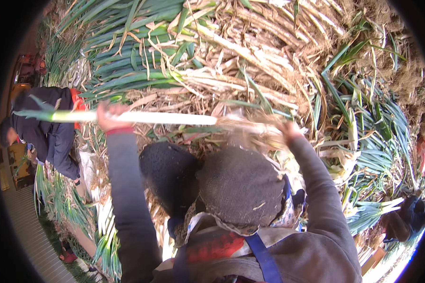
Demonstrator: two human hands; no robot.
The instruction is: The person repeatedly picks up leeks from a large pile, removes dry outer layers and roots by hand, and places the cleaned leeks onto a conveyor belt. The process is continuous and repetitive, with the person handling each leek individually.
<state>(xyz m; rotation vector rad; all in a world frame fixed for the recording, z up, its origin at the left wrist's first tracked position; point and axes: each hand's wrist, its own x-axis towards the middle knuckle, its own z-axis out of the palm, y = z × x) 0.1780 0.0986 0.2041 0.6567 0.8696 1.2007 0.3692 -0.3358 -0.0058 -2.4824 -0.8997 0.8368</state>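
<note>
A long green onion (pixel 170 118) is stretched sideways above my knees, its green top to the left and its white shank bare in the middle. My left hand (pixel 111 116) is closed round it where green turns to white. At the right end, brown papery outer skin (pixel 250 125) is smeared by motion. My right hand (pixel 292 130) is closed on that skin, partly blurred. The root end cannot be made out.
Heaped unpeeled green onions (pixel 141 61) lie in front of me. Bunched onions (pixel 370 212) lie at the right, more onions (pixel 107 226) at the lower left. A person in dark clothes (pixel 52 122) bends over at the left; another person's dark clothing (pixel 403 219) shows at the right.
</note>
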